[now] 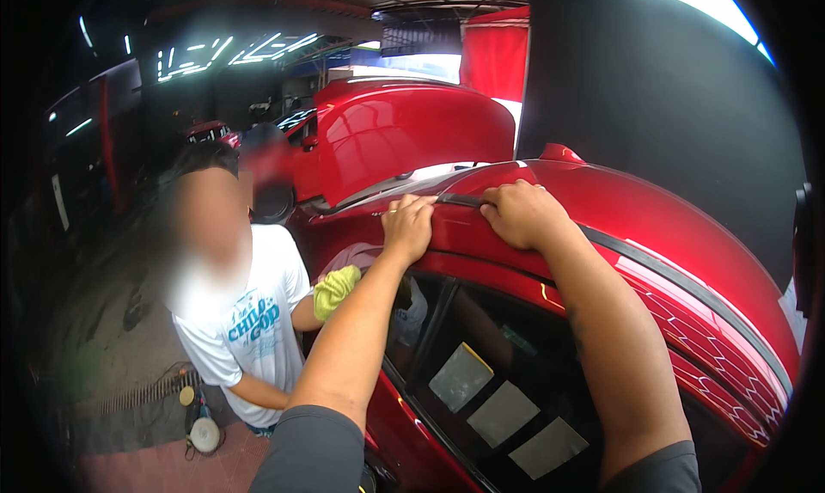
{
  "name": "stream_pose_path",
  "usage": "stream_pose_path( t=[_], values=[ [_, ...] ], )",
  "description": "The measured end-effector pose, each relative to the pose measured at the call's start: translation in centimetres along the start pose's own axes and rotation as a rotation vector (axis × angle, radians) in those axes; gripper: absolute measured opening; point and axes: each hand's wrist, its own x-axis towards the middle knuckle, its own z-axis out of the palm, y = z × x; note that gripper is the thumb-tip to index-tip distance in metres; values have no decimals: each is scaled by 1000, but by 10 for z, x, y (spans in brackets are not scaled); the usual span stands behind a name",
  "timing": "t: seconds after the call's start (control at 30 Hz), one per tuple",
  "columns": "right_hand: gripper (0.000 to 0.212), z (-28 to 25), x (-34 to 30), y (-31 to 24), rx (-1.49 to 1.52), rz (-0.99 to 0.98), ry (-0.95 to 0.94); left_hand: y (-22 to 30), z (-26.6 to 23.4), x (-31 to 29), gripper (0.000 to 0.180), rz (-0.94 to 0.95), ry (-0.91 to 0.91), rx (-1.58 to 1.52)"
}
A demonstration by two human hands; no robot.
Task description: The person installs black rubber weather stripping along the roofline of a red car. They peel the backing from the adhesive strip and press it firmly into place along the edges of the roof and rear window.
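A black roof trim strip [460,200] runs along the roof edge of a red car [653,201]. My left hand [408,228] is at the far part of this strip, fingers bent and pressed together over its edge. A short way to the right, my right hand [524,215] is closed on the same strip, thumb and fingers curled. Between the two hands a short stretch of the strip shows. Farther back toward me, the strip continues past my right forearm. My fingertips are partly hidden, so how deep they reach under the strip cannot be seen.
A person in a white shirt [245,312] stands close on the left, a yellow-green cloth [335,293] at their hand. A raised red panel [412,132] stands beyond the roof. A round-headed power tool [204,434] rests on the floor. Below my arms is a dark side window [550,342].
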Motion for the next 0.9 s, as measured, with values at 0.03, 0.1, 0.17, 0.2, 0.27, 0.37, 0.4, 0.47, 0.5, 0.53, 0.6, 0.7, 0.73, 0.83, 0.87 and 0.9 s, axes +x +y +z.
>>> stream_pose_path(
  t=[0.03, 0.1, 0.17, 0.2, 0.27, 0.37, 0.4, 0.47, 0.5, 0.53, 0.6, 0.7, 0.73, 0.83, 0.87, 0.9],
  values=[
    [40, -1, 6, -5, 10, -21, -10, -20, -12, 3, 44, 19, -5, -21],
    [39, -2, 14, -8, 15, -42, -42, -34, -15, 6, 43, 58, 30, -60],
    [37, 0, 18, -6, -25, -47, -20, -29, -7, 2, 43, 91, 108, -94],
    [36, -1, 20, -7, -44, -47, -21, -24, -7, -2, 43, 96, 56, -145],
    [38, -15, 37, -14, -72, -16, -141, -19, -9, -2, 43, 90, 49, -216],
    [43, -14, 74, -23, 104, -32, -224, -14, -13, -6, 40, 73, 67, -243],
    [45, -10, 85, -26, 194, -43, -236, -10, -15, -8, 40, 57, 69, -263],
    [47, -2, 96, -32, 143, -75, -262, -8, -17, -10, 39, 71, 78, -278],
    [49, 3, 100, -36, 118, -90, -276, -8, -19, -10, 40, 66, 76, -279],
    [50, 8, 104, -34, 100, -110, -259, -6, -21, -11, 40, 61, 74, -282],
    [52, 16, 107, -30, 66, -153, -223, -5, -25, -10, 40, 58, 67, -277],
    [55, 23, 108, -32, 19, -138, -206, 1, -30, -8, 40, 53, 27, -264],
    [56, 20, 111, -30, 57, -99, -229, 4, -29, -6, 40, 62, 27, -234],
    [57, 2, 118, -39, 163, -44, -263, 3, -34, -3, 40, 81, 28, -140],
    [56, -2, 117, -39, 177, -48, -265, 5, -34, -2, 40, 81, 22, -133],
    [56, -3, 118, -38, 190, -54, -266, 6, -35, -2, 40, 80, 17, -126]
  ],
)
